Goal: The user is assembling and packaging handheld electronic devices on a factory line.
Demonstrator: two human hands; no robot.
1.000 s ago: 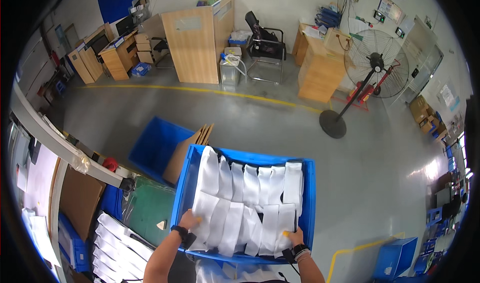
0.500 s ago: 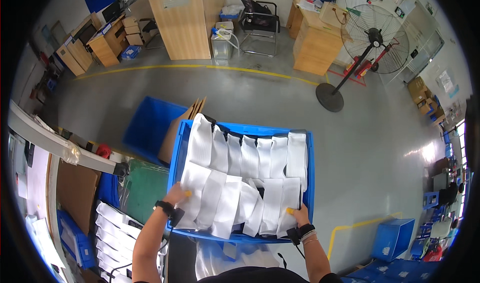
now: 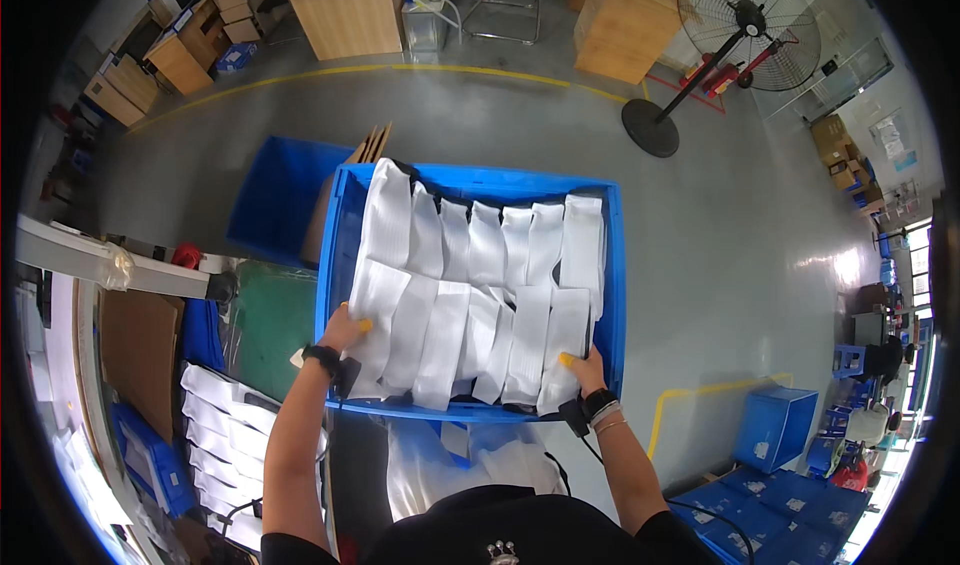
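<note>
Though overlapping — near white strips (image 3: 440, 345) between hands (image 3: 345, 329) (image 3: 587, 373)

Blue crate (image 3: 614, 265) — higher in view

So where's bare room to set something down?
Grey floor lies open right of the full blue crate, between the fan base and nearer yellow line. Crowded: that crate, packed with white strips, left hand and right hand by its near row.

Room right of crate (image 3: 617, 265), bin (image 3: 268, 200) blocking upper-left
</note>
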